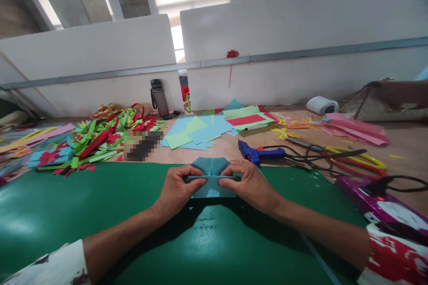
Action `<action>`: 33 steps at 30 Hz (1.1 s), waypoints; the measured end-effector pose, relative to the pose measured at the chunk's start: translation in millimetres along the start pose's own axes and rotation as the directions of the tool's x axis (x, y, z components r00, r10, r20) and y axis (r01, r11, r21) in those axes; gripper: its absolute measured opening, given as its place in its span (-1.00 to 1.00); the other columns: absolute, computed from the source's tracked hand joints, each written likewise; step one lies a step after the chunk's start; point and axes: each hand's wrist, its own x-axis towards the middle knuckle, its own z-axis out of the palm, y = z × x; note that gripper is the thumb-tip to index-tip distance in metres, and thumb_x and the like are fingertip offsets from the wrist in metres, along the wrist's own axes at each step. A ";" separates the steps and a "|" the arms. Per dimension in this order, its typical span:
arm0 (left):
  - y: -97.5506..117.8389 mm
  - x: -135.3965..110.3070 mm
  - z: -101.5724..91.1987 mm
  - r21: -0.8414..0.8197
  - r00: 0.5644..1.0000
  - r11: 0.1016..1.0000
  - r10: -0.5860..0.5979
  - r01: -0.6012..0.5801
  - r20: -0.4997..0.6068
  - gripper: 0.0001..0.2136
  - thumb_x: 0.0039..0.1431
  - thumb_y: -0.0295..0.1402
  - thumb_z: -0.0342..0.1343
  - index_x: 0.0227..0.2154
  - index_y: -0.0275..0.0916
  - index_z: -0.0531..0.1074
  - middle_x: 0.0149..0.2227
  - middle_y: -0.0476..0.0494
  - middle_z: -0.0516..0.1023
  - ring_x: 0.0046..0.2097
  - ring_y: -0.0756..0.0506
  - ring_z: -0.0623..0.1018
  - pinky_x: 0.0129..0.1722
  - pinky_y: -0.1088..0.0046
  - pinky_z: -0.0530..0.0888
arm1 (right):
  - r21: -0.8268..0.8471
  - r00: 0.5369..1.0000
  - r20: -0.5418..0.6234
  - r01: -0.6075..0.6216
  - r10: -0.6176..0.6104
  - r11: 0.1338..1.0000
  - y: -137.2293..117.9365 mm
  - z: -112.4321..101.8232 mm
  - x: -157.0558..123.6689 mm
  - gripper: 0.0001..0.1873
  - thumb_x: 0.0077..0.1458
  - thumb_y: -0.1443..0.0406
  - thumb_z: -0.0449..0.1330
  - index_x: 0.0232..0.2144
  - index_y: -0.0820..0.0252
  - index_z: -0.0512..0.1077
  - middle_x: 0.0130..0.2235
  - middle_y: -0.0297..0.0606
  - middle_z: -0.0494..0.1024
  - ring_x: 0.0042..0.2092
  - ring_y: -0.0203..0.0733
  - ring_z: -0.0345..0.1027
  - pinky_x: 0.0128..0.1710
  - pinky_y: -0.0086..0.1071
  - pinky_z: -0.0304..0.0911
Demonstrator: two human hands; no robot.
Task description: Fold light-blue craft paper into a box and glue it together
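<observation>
A light blue piece of folded paper (214,190) is held up between both hands, a little above the green mat (203,240). Its upper corners slope inward and a crease runs down its middle. My left hand (179,188) pinches the left side of the fold, thumb in front and fingers behind. On the right side, my right hand (250,183) grips it the same way. Both thumbs point toward each other near the centre. The fingertips behind the paper are partly hidden.
Beyond the mat lie a blue glue gun (262,153), scissors (354,156) and blue and green paper sheets (200,131). A heap of cut paper strips (100,138) and a dark bottle (159,100) stand left. At right is a purple power strip (381,202) with a black cable.
</observation>
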 end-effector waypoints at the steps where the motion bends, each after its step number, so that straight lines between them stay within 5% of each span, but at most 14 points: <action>1: 0.7 -0.3 0.0 -0.009 1.000 1.000 -0.005 0.005 -0.007 -0.88 -0.12 -0.34 0.20 -0.55 -0.31 0.49 -0.57 0.00 0.42 -0.53 0.05 0.32 -0.56 0.59 0.25 | 0.011 1.000 -0.010 0.003 -0.003 1.000 -0.7 0.0 -0.4 -0.90 -0.11 0.34 0.20 -0.62 0.17 0.43 -0.49 -0.36 0.49 -0.37 -0.25 0.31 -0.30 -0.39 0.15; 9: 2.2 -5.4 1.0 -0.095 0.995 0.995 0.003 -0.013 -0.095 -0.82 -0.15 -0.38 0.22 -0.41 -0.31 0.48 -0.50 -0.01 0.45 -0.48 0.05 0.34 -0.53 0.60 0.28 | 0.034 0.999 -0.046 0.017 -0.015 0.999 -6.0 -1.4 -2.6 -0.85 -0.12 0.35 0.22 -0.66 0.19 0.37 -0.53 -0.39 0.45 -0.39 -0.26 0.28 -0.20 -0.31 0.09; 13: 6.8 -7.4 0.4 -0.213 0.998 0.977 -0.019 0.005 -0.066 -0.41 -0.10 -0.40 0.21 0.07 -0.26 0.23 -0.46 0.01 0.45 -0.49 0.06 0.36 -0.52 0.59 0.31 | 0.010 0.998 -0.062 0.005 -0.004 1.000 -8.8 -1.7 -3.3 -0.84 -0.11 0.32 0.22 -0.66 0.19 0.37 -0.51 -0.40 0.46 -0.37 -0.24 0.29 -0.08 -0.21 0.01; 16: 12.2 -5.9 0.3 -0.324 0.998 0.945 -0.059 0.049 -0.023 -0.22 -0.12 -0.40 0.23 0.19 -0.28 0.01 -0.49 0.03 0.45 -0.51 0.05 0.37 -0.51 0.58 0.33 | 0.009 0.997 -0.075 0.006 -0.005 1.000 -9.6 -1.8 -3.7 -0.84 -0.12 0.33 0.22 -0.67 0.19 0.36 -0.51 -0.40 0.47 -0.38 -0.24 0.30 -0.05 -0.18 -0.01; 21: 15.3 -1.1 2.1 -0.490 0.986 0.855 -0.145 0.169 0.086 -0.38 -0.24 -0.44 0.29 -0.02 -0.39 0.29 -0.36 -0.10 0.50 -0.41 0.00 0.45 -0.42 0.52 0.40 | 0.047 0.994 -0.106 0.040 -0.035 0.998 -5.4 -1.0 -3.1 -0.84 -0.15 0.35 0.23 -0.69 0.21 0.37 -0.56 -0.41 0.45 -0.43 -0.27 0.28 -0.13 -0.26 0.05; 24: 11.7 0.5 3.0 -0.506 0.973 0.833 -0.163 0.223 0.162 -0.59 -0.24 -0.44 0.29 -0.23 -0.39 0.42 -0.45 -0.07 0.51 -0.44 -0.01 0.45 -0.43 0.52 0.39 | 0.086 0.994 -0.099 0.057 -0.048 0.995 -3.1 0.0 -3.0 -0.90 -0.14 0.33 0.22 -0.63 0.19 0.45 -0.54 -0.38 0.48 -0.40 -0.24 0.30 -0.19 -0.30 0.09; 33: 6.1 2.4 4.2 -0.504 0.905 0.759 -0.278 0.412 0.321 -0.70 -0.33 -0.41 0.35 -0.44 -0.40 0.48 -0.49 -0.12 0.55 -0.50 -0.03 0.48 -0.44 0.48 0.41 | 0.041 0.999 -0.004 0.038 -0.038 0.998 -5.0 0.4 -4.1 -0.90 -0.09 0.31 0.20 -0.48 0.14 0.52 -0.42 -0.33 0.51 -0.29 -0.18 0.33 -0.15 -0.23 0.09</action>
